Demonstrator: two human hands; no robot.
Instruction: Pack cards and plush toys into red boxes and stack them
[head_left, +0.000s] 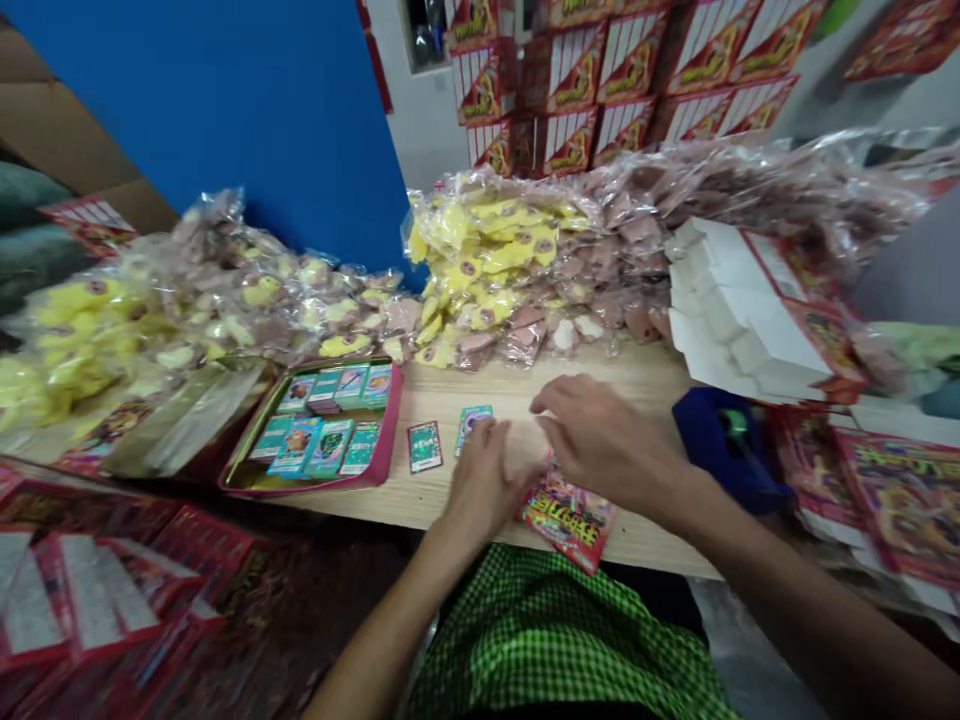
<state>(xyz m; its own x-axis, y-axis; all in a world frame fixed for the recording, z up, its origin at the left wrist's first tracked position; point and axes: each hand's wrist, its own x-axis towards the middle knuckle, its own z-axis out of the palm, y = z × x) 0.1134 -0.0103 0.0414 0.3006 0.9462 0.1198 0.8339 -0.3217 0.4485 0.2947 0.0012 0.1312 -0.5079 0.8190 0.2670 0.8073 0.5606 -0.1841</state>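
While leaning over the bench (645, 380), pressing the left hand (484, 485) flat, fingers together, against one trading card (472, 420), a second card (424, 446) lying just beside; arching the right hand (600, 440), fingers loosely apart, gripping nothing, above a red packet (570, 518) at the near edge; finding print unreadable.

Head camera looks forward and down, close over the wooden table (480, 395).

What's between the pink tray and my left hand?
In the head view, two cards on the table: a red-bordered card near the tray, a teal card by the left hand.
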